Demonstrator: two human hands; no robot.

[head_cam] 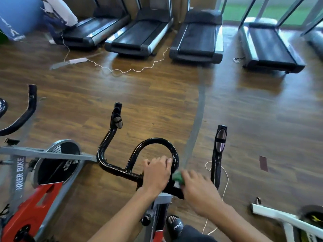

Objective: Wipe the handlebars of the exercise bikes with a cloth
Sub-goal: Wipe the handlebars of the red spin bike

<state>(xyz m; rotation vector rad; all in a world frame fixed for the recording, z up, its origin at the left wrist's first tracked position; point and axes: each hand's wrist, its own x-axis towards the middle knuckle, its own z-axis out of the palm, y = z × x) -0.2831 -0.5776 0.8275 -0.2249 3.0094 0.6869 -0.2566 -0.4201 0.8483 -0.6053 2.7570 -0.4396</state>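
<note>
Wooden floor (157, 95) below: left grip (156, 173) curls over handlebar (153, 140), right grip (199, 187) (blurred) clutches cloth (178, 178).

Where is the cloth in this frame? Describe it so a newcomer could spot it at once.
Below the row of treadmills, find the black handlebars at bottom centre. At the right foot of their centre loop, the right hand holds a small bunched cloth against the bar. It is the only green thing among black tubing.

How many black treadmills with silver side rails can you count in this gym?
5 treadmills: far left, left of centre, centre, right, and one cut off at the right edge. Others may be hidden outside the frame.
</note>
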